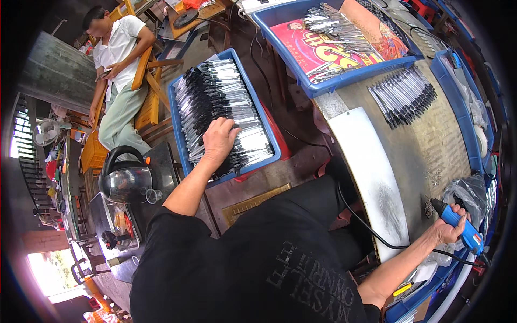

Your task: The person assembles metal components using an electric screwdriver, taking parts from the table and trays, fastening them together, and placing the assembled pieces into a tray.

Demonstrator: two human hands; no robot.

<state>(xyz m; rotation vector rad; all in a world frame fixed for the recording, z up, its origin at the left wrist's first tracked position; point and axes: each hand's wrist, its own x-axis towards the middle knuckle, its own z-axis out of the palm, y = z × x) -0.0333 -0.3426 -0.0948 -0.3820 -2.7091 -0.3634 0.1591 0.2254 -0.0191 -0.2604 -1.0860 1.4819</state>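
Note:
My left hand [218,141] rests on the pens [237,110] that fill a blue bin [267,126] at my left. Its fingers curl down among them, and what they hold, if anything, is hidden. The pens have clear barrels and black grips and lie in dense rows. At the right edge of the table my right hand [451,230] is wrapped round a blue corded electric screwdriver [472,236]. The tool's tip points toward a small heap of tiny metal parts [429,209] on the tabletop.
More pens [404,96] lie in a row on the table [425,142]. Behind stands a blue tray [318,89] with pens and printed card. A black cord [385,243] crosses the white board [371,172]. An electric kettle [126,180] stands at left; a person [121,70] sits beyond.

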